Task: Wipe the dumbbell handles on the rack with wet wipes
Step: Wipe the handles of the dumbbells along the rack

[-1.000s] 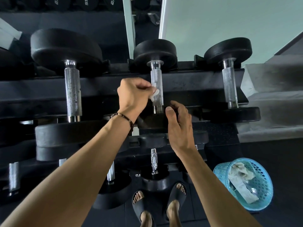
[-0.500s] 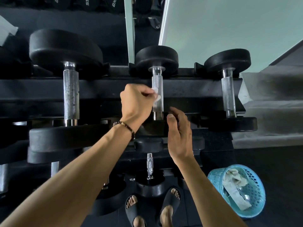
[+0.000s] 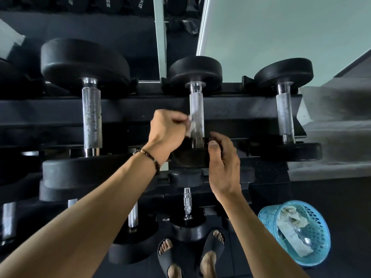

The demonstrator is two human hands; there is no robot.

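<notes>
Left hand (image 3: 167, 129) slid wet wipe (image 3: 190, 127) down handle (image 3: 196, 115).

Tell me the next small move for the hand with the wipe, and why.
Probably slide the wipe up the middle handle. The left hand pinches it against the handle's lower part, just above the near weight, and the knurled stretch above is uncovered. The right hand rests on the near weight, seemingly steadying it, so it should stay put.

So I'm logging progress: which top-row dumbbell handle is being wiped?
The middle handle: the left hand presses a wet wipe against it. The handles either side are untouched.
</notes>
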